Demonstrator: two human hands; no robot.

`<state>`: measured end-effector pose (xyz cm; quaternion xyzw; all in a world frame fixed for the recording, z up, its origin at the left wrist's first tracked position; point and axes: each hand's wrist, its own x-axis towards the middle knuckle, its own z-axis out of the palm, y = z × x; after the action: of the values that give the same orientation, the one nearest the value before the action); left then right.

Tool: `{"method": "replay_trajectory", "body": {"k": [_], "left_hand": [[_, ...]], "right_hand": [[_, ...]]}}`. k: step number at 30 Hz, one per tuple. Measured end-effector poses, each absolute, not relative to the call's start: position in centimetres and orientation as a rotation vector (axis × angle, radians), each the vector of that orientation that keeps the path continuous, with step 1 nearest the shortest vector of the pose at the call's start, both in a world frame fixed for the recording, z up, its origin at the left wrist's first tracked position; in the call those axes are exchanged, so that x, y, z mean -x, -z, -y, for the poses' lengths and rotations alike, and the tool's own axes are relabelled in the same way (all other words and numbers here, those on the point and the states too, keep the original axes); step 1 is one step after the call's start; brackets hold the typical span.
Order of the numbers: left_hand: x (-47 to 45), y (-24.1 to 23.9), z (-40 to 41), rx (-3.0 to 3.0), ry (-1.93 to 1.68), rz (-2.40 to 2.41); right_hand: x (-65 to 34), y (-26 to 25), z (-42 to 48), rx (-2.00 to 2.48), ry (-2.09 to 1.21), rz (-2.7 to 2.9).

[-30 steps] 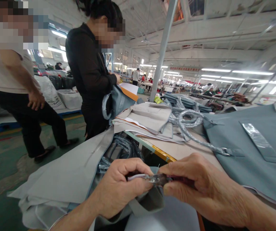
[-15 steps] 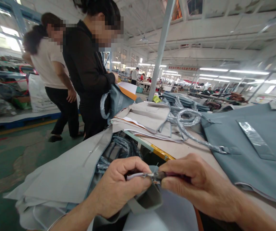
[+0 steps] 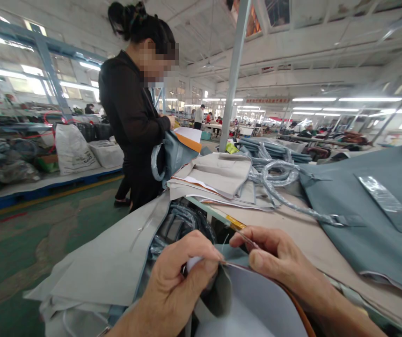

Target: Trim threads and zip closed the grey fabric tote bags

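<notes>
My left hand (image 3: 183, 276) pinches the edge of a grey bag piece (image 3: 222, 295) between thumb and forefinger. A short loose thread (image 3: 225, 240) sticks up beside the fingertips. My right hand (image 3: 281, 255), just to the right, is closed on a slim metal tool that looks like thread snips (image 3: 248, 239); the fingers cover most of it. Below both hands, a pale lining sheet (image 3: 257, 299) with a brown edge curves down to the lower frame border.
Grey panels (image 3: 109, 252) lie at left, beside plastic-wrapped handles (image 3: 186, 220). Stacked pieces (image 3: 222, 171) lie on the table (image 3: 292, 210), with a blue-grey bag (image 3: 372, 210) at right. A co-worker in black (image 3: 130, 112) stands across, holding another bag (image 3: 179, 150).
The snips have come away from the pinched edge, and my right hand has shifted slightly right. My left hand still pinches the piece. A second person at left is now mostly hidden behind the co-worker.
</notes>
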<state>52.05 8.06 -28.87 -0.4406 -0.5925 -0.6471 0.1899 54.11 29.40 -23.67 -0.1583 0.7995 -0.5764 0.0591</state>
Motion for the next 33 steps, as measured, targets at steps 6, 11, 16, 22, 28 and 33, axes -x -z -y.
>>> {"method": "replay_trajectory", "body": {"k": [6,11,16,22,28,33], "left_hand": [[-52.7,29.8,-7.5,1.11,1.884,1.657],[-53.3,29.5,-8.1,0.879,2.114,1.615],[-53.3,28.4,-7.9,0.549,2.347,1.576],[-54.3,27.6,-5.8,0.808,1.979,1.998],[-55.1,26.9,-5.4,0.849,2.07,1.972],[-54.9,27.1,-5.5,0.868,2.04,1.912]], "right_hand": [[-56.5,22.9,-28.1,0.313,1.835,-2.343],[-57.5,23.5,-26.6,0.138,1.979,-2.432],[-57.6,24.3,-26.5,0.192,1.993,-2.411],[-58.1,24.9,-26.8,0.711,1.64,-2.661],[-58.2,25.1,-26.0,0.739,1.579,-2.985],[-57.8,25.2,-25.7,0.72,1.57,-3.079]]}}
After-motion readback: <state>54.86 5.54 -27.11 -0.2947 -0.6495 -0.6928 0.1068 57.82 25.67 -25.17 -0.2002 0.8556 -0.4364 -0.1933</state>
